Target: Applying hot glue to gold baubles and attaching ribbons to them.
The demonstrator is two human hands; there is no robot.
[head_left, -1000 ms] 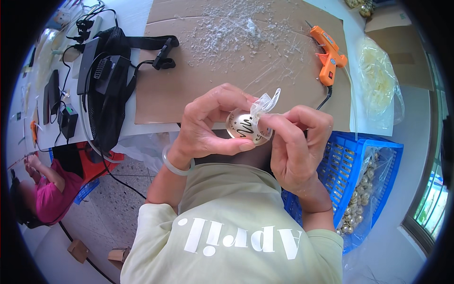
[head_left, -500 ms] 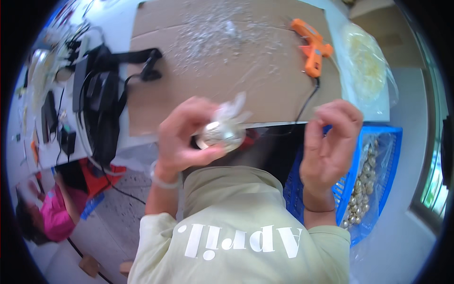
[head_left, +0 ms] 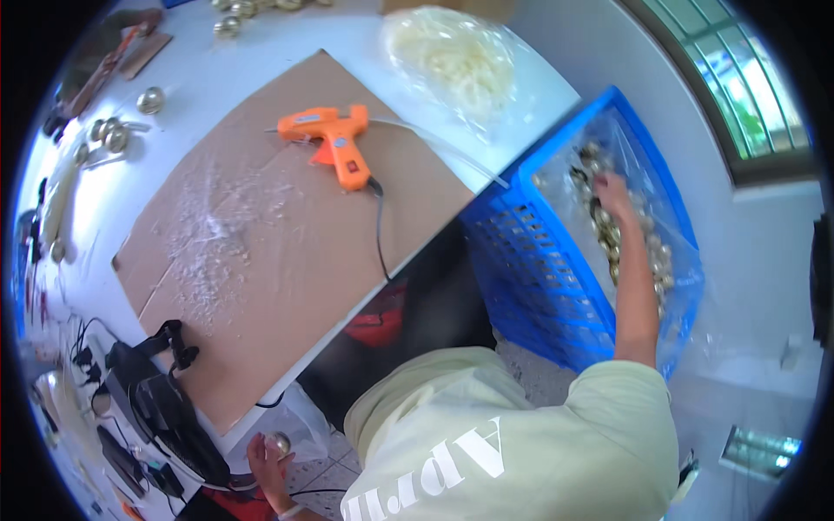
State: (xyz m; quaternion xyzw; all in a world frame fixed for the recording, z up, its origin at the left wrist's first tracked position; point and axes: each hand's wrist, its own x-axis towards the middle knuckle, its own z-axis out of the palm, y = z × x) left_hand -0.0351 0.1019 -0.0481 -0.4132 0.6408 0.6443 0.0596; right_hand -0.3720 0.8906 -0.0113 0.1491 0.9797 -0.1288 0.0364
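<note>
My left hand (head_left: 263,458) is low at the left, below the table edge, with its fingers closed around a small shiny metal ball (head_left: 279,444). A clear plastic bag (head_left: 300,417) hangs just beside it. My right arm stretches out to the right into a blue plastic crate (head_left: 530,278). My right hand (head_left: 612,191) rests among several shiny gold balls (head_left: 647,260) in the crate's clear liner. Its fingertips are buried in the pile, so whether it grips one is hidden.
A brown cardboard sheet (head_left: 261,260) dusted with white glue flecks covers the white table (head_left: 217,78). An orange glue gun (head_left: 334,143) lies on the sheet, its cord running off the edge. A bag of pale pieces (head_left: 452,61) lies far back. A black bag (head_left: 165,417) sits at the lower left.
My hands have parted: the right left the ball and reached into the blue crate, and the left dropped below the table edge with the ball. The view swung right.
</note>
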